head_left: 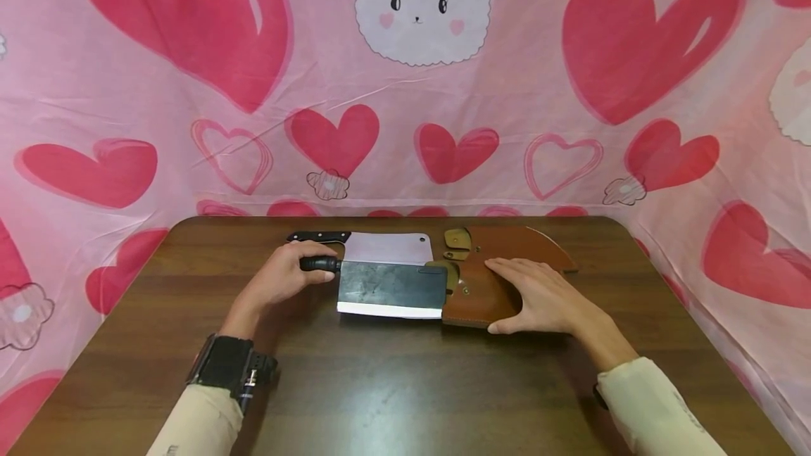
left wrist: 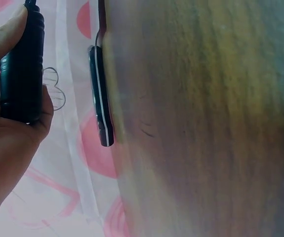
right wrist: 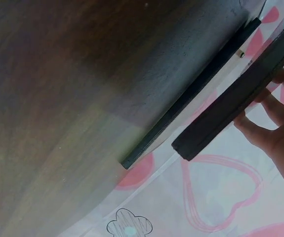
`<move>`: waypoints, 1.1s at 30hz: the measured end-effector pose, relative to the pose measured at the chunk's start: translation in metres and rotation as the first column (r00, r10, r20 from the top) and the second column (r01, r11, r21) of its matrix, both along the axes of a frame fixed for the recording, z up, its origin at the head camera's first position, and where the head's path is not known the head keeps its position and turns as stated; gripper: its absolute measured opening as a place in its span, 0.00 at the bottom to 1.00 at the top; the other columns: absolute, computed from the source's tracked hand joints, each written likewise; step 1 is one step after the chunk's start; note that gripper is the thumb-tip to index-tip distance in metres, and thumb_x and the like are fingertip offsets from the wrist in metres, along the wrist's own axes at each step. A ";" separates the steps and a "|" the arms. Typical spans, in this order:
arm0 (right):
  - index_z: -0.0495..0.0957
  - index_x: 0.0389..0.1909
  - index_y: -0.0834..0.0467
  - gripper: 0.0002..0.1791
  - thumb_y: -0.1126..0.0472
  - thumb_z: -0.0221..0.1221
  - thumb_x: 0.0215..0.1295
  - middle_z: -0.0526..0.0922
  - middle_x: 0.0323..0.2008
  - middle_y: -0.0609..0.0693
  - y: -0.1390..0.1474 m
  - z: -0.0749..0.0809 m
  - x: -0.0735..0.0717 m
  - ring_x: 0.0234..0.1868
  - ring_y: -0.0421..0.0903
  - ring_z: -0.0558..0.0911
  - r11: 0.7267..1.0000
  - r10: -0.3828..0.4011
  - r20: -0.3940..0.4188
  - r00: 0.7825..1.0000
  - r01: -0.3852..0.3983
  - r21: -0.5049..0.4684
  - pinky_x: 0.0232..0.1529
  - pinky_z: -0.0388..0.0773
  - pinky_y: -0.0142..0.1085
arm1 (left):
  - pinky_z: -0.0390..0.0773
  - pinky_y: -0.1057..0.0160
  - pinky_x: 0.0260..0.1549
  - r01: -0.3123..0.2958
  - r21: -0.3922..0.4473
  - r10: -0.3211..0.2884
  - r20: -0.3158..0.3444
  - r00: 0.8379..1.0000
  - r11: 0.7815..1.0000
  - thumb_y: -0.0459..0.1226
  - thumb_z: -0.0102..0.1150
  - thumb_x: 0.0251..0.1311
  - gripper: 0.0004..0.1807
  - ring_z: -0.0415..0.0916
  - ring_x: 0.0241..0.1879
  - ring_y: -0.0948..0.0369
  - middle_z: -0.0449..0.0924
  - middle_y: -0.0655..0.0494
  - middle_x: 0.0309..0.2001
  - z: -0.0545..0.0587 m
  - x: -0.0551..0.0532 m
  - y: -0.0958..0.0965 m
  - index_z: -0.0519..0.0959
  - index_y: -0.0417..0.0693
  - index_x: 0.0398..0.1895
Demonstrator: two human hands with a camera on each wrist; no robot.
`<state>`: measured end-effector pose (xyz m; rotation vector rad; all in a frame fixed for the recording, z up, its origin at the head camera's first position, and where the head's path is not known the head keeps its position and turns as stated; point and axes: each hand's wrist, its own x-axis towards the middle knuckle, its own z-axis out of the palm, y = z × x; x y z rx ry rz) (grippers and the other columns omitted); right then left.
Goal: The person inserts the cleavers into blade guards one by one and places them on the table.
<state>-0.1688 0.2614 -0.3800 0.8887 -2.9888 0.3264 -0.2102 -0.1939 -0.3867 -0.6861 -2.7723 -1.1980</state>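
Observation:
My left hand [head_left: 291,271] grips the black handle [left wrist: 23,69] of a cleaver with a dark blade [head_left: 389,286] and a bright cutting edge facing me. A brown leather sheath [head_left: 478,298], with an olive snap strap, is held by my right hand [head_left: 548,298], thumb at its near side and fingers spread across the far side. The blade's right end meets the sheath's left end; whether any of it is inside is hard to tell. In the right wrist view the sheath's dark edge [right wrist: 235,94] appears raised off the table.
Behind the held cleaver lies a second cleaver with a pale blade [head_left: 386,246] and a riveted black handle [left wrist: 101,98]. Another brown leather sheath [head_left: 522,241] lies at the back right. The wooden table [head_left: 380,393] ends at a pink heart-patterned cloth [head_left: 393,90].

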 end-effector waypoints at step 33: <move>0.67 0.74 0.56 0.60 0.22 0.66 0.45 0.72 0.69 0.55 -0.005 0.001 0.000 0.69 0.61 0.70 1.000 0.030 0.022 0.999 -0.030 -0.008 0.63 0.63 0.65 | 0.73 0.49 0.49 0.003 0.012 -0.003 -0.047 0.999 1.000 0.31 0.75 0.54 0.18 0.76 0.49 0.50 0.87 0.53 0.46 0.003 -0.004 -0.002 0.87 0.43 0.50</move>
